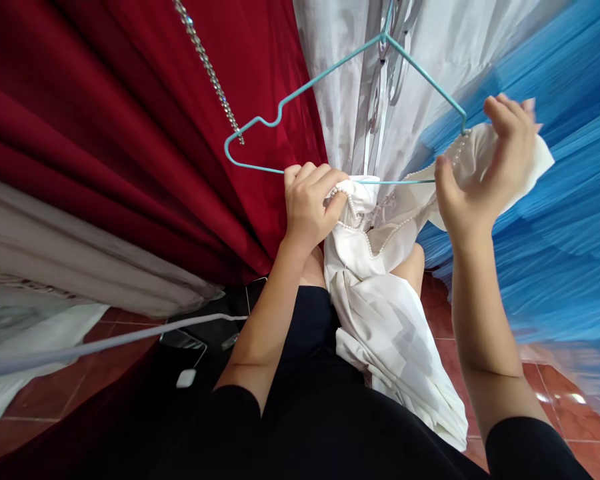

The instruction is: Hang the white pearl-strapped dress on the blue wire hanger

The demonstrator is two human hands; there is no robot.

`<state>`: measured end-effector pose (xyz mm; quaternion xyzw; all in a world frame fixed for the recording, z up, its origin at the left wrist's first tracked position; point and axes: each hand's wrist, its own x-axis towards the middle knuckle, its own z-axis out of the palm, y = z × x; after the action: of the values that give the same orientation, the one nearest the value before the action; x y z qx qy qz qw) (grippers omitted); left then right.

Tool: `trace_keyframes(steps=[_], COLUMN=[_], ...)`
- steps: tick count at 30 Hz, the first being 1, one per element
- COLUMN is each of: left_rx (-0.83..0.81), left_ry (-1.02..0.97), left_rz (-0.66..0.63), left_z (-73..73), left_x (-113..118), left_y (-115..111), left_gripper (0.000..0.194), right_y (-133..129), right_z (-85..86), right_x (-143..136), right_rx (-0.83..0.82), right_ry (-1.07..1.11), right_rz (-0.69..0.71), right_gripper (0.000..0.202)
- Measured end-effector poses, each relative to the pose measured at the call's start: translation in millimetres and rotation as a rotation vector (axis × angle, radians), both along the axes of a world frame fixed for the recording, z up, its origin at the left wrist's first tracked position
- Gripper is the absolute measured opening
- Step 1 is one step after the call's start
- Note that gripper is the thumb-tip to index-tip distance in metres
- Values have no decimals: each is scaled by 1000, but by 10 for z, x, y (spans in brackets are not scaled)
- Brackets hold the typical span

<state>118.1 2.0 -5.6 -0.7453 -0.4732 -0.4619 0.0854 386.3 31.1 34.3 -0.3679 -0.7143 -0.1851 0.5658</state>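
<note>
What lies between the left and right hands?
Head view: part of a white pearl-trimmed cloth garment and the lower bar of a turquoise wire hanger.

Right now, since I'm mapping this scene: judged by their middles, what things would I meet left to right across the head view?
Red fabric, left hand, white garment, right hand, blue fabric.

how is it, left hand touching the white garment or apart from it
Touching: the head view shows the left hand closed on the white garment, its thumb over the beaded edge.
</note>
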Motion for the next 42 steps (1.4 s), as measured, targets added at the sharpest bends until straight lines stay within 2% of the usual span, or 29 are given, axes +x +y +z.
trace_keyframes(steps=[2,4,6,9,12,15,18,20,23,26,28,30,32,34,36,38,42], left_rx=[2,1,-6,-27,-59,-101,-119,-119,-118,-115,-109,-97,-77,-68,-79,-102,-118], left_ry=[16,33,44,49,39,23,4,-12,-29,-39,-43,-42,-40,-40,-37,-29,-10], left_rz=[38,75,91,82,58,34,27,26,20,15,15,15,8,9,17,10,-25], left_z=[4,24,62,130,187,224,224,197,137,97,91,94,97,94,79,52,-6], left_x=[-20,-70,-141,-227,-226,-160,-92,-58,-13,24,35,36,28,21,21,32,70], left_y=[-7,-15,-25,-51,-89,-133,-157,-147,-106,-81,-89,-111,-134,-150,-158,-159,-145], left_gripper=[15,15,14,12,12,13,11,11,13,15,18,21,21,20,20,21,24], right_y=[98,159,193,243,340,417,304,95,-277,-524,-601,-635,-634,-593,-515,-420,-256], right_z=[-37,-71,-72,-11,21,-77,-239,-310,-329,-269,-192,-100,-29,-23,-99,-228,-451], right_x=[46,18,-37,-40,150,451,624,586,365,110,-52,-214,-364,-474,-523,-517,-457], right_rx=[-141,-244,-279,-175,-15,92,217,279,328,388,371,267,71,-139,-299,-322,-182], right_ry=[-30,-3,82,260,424,582,640,612,579,488,358,191,31,-85,-155,-162,-90], right_rz=[-34,-74,-120,-107,-43,-27,-1,-21,-44,18,85,164,200,175,124,76,43], right_gripper=[68,60,48,40,35,34,29,20,6,21,29,37,46,47,44,46,42])
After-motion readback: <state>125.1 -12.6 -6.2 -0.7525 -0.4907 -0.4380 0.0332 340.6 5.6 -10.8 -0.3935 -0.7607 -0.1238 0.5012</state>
